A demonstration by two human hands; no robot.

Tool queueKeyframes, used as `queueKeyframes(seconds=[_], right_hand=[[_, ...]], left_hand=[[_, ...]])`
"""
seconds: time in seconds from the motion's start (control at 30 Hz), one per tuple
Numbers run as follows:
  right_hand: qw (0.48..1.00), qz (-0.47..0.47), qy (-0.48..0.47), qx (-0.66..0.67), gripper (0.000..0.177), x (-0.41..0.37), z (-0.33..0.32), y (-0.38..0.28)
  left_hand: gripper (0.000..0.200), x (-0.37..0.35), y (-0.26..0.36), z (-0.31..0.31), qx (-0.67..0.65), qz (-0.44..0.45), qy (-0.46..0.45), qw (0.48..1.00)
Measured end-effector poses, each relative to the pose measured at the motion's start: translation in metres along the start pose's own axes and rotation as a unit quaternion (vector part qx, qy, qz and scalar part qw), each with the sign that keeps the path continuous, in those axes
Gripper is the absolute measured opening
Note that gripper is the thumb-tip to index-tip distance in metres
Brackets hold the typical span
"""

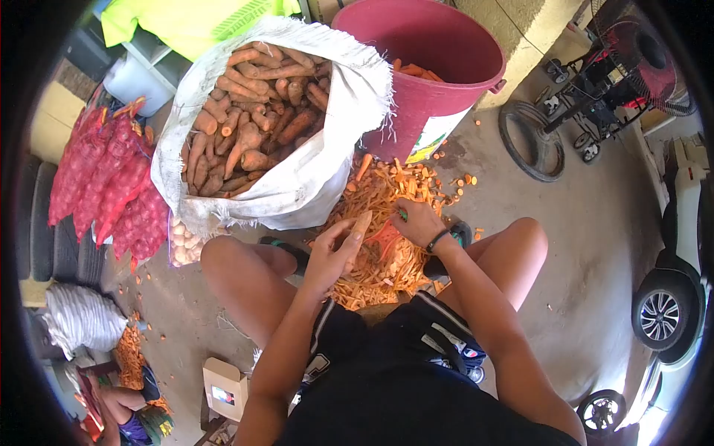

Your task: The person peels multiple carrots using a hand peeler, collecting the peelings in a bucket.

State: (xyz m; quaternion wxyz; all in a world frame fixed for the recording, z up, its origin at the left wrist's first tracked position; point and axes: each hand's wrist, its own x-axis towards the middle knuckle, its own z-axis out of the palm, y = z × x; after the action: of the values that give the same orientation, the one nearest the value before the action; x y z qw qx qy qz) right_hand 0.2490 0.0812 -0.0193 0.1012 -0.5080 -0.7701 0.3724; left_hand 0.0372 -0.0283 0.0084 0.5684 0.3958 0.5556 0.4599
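My left hand (333, 253) is closed around a carrot (361, 224) that points up and away from me. Just to its right, my right hand (418, 223) grips a small green-handled peeler (402, 215); its blade cannot be made out. The two hands are apart. Beneath them, between my feet, lies a heap of carrot peelings (372, 286) with cut carrot ends at its far right side. Part of an orange-red object (384, 239) shows among the peelings. Beyond my left hand stands an open white sack (297, 182) full of unpeeled carrots (249, 137).
A dark red bin (387, 111) holding some carrots stands behind the heap. Red net bags (104, 171) are at the left. A fan (647, 59) and a tyre (532, 141) stand at the right. Another person's leg (119, 405) shows at lower left, near more peelings.
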Motion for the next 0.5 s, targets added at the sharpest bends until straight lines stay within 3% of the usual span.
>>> queueKeyframes(seconds=[0.17,0.4,0.5], right_hand=[[0.989,-0.118,0.053,0.07,0.021,-0.019,0.009,-0.024],[0.991,-0.131,-0.006,0.036,0.026,-0.015,0.018,-0.029],[0.994,-0.084,-0.07,-0.01,0.035,-0.003,0.026,-0.004]], left_hand=[[0.029,0.003,-0.006,-0.003,0.075,0.028,0.025,0.996],[0.023,-0.009,-0.001,0.0,0.09,0.122,0.019,0.988],[0.028,-0.009,-0.008,-0.006,-0.003,0.089,-0.006,0.996]])
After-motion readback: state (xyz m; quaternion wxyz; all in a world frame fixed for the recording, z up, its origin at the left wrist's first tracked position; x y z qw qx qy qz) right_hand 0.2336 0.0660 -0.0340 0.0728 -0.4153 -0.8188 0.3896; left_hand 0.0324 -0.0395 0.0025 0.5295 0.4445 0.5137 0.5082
